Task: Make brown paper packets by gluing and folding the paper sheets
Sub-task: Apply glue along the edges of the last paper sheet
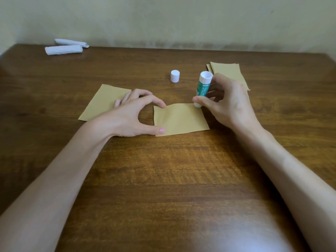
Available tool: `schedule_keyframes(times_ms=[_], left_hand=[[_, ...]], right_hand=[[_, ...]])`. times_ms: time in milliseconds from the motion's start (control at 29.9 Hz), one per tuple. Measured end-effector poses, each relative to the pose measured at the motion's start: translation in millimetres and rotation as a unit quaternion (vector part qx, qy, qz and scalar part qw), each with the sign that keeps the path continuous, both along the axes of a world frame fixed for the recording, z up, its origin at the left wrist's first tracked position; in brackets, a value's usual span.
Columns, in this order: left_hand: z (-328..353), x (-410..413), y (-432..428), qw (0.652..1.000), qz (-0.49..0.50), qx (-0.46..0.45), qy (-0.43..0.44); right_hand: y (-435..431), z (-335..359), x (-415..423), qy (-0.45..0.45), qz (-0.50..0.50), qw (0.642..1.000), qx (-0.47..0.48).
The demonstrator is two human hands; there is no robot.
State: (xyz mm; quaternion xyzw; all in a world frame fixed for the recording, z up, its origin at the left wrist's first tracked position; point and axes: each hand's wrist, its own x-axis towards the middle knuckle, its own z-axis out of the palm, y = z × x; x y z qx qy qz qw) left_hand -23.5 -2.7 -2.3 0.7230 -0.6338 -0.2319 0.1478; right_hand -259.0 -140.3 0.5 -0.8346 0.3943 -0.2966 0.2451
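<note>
R hand (pixel 229 102) grips glue stick (pixel 202 86) on sheet (pixel 180 119); L hand (pixel 127 115) spread, pins edge; cap (pixel 175 76), stack (pixel 227 71) beyond

The tabletop (pixel 163 179) is dark brown wood with a streaky grain, turning lighter and golden towards me. The sheet (pixel 181 120) in front of me is plain tan, as are the second sheet (pixel 101 104) on my left and the stack (pixel 227 70) on my right. The glue stick (pixel 202 87) in my right hand (pixel 229 100) has a green label with small white print, and white ends. The cap (pixel 175 76) is plain white. The two rolled bundles (pixel 63 50) are white. The wall (pixel 163 19) is pale cream-green, mottled darker low down.
</note>
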Motion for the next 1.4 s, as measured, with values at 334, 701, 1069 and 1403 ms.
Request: schedule_keyframes(times_ms=[334, 701, 1069, 1403], left_hand=[[0, -1, -1, 1.000, -0.002, -0.001, -0.002], [-2, -5, -3, 1.000, 0.025, -0.017, -0.005], [-1, -5, -2, 0.999, 0.026, -0.019, -0.014], [1, -5, -2, 0.999, 0.026, -0.004, -0.030]], right_hand=[[5, -4, 1, -0.106, -0.078, 0.989, -0.070], [19, 23, 4, -0.081, 0.090, 0.989, 0.086], [40, -5, 36, -0.014, 0.161, 0.985, 0.055], [31, -1, 42, 0.028, 0.188, 0.981, 0.028]])
